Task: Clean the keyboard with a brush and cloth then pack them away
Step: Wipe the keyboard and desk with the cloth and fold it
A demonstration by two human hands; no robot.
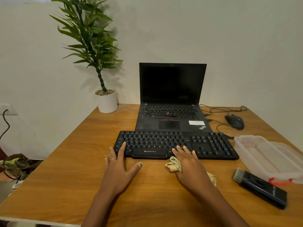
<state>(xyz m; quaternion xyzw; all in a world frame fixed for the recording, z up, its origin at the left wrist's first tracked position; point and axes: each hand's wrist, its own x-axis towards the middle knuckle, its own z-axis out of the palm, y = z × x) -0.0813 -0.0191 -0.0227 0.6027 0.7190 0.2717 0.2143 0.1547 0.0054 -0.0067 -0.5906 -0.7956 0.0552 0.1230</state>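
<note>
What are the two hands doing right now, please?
Left hand: open, fingertips on the keyboard.
Right hand: open, flat over the cloth.

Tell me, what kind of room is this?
Probably a home desk or small office: an open laptop, a black keyboard and a mouse sit on a wooden table.

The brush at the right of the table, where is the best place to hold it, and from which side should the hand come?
Probably the dark handle, taken across its width from above. The brush lies flat on the table, bristles pointing away toward the plastic container, so the near end of the handle looks freest. The right hand is nearer; it rests on the cloth.
</note>
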